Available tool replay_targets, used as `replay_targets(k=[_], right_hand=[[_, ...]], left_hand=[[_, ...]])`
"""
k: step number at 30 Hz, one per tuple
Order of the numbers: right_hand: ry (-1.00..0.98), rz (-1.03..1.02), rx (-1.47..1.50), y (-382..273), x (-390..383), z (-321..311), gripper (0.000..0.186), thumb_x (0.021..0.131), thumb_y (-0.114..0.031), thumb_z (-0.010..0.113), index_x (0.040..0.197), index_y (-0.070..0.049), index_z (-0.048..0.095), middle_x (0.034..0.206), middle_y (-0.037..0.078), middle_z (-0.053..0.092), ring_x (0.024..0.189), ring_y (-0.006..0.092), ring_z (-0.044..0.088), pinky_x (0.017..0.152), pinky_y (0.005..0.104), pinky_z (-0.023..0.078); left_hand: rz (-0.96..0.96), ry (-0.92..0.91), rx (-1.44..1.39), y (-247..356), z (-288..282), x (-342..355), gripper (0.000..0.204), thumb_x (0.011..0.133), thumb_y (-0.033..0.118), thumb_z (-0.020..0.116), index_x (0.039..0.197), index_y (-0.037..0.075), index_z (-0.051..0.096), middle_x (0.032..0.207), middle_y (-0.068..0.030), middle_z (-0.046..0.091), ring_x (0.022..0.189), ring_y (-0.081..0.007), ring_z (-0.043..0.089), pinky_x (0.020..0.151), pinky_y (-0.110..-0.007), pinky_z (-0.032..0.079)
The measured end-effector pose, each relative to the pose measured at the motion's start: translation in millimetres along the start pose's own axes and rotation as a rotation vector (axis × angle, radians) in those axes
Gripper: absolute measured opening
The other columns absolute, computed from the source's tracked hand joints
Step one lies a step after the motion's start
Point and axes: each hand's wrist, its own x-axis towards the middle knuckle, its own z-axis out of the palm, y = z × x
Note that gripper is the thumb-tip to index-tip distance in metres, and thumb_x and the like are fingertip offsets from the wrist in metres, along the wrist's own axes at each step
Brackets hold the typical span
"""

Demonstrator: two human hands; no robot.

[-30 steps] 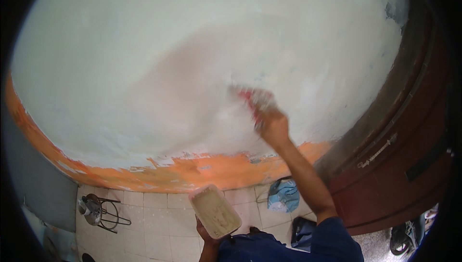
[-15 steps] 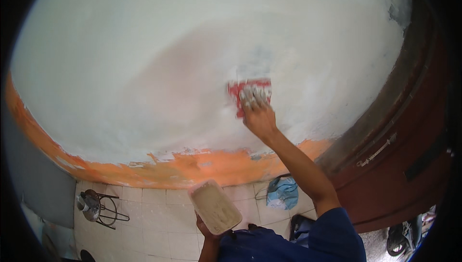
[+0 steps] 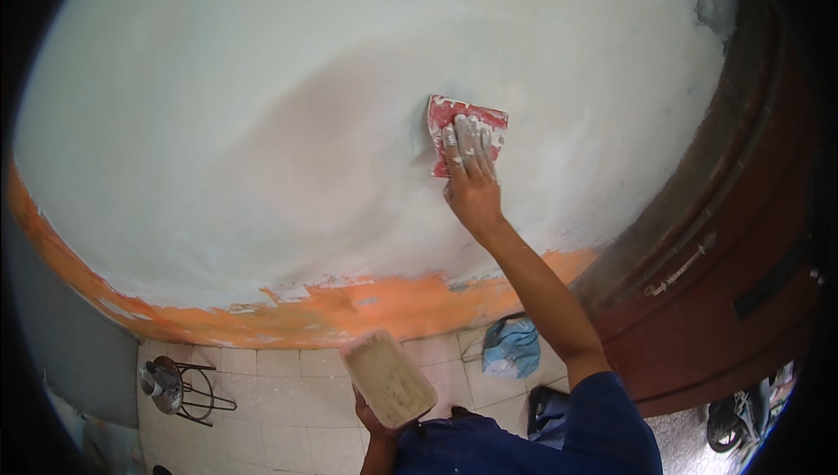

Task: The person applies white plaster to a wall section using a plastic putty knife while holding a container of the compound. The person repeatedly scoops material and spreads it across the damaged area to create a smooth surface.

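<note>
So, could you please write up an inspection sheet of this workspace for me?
Surface: wall coated pale, patchy in tone; ragged orange band exposed along its foot.
Job's things: red spreader, smeared white, at the wall; rectangular tub containing beige paste.
Clutter: light-blue bag on the floor tiles near the wall; round stool at left, items on its seat unclear.
Hands: right hand, fingers smeared white, presses on the spreader; left hand supports the tub.
Cables: nothing seen with certainty.
Surroundings: reddish-brown door at right with a pale bolt; grey panel at left.
</note>
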Motion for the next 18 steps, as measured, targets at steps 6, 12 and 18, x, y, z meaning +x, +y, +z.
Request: replay_targets(k=[6,12,18], right_hand=[[-0.169,0.018,0.029,-24.8,-26.6,31.6,0.054,0.061,0.008,0.056,0.115,0.001,0.059,0.122,0.023,0.056,0.113,0.0367,0.055,0.1,0.047,0.042],[-0.344,0.005,0.102,-42.9,-98.6,32.9,0.049,0.062,0.002,0.057,0.11,-0.001,0.062,0.117,0.02,0.061,0.104,0.033,0.061,0.092,0.0411,0.049],[-0.171,0.002,0.21,-18.6,-43.0,-37.7,0.053,0.057,0.004,0.063,0.109,-0.006,0.065,0.106,0.014,0.066,0.088,0.029,0.066,0.072,0.0364,0.056]], left_hand=[[0.035,0.054,0.032,0.2,-34.8,7.7,0.064,0.093,0.056,0.03,0.137,0.009,0.036,0.128,-0.0169,0.048,0.113,-0.0373,0.052,0.091,-0.057,0.045],[0.031,0.015,0.038,-3.1,-13.6,6.2,0.062,0.094,0.053,0.029,0.136,0.008,0.037,0.126,-0.0161,0.049,0.112,-0.0369,0.052,0.09,-0.055,0.046],[0.068,0.003,-0.038,-2.0,14.3,-2.2,0.06,0.095,0.052,0.03,0.135,0.008,0.038,0.126,-0.0152,0.049,0.112,-0.0358,0.052,0.091,-0.055,0.046]])
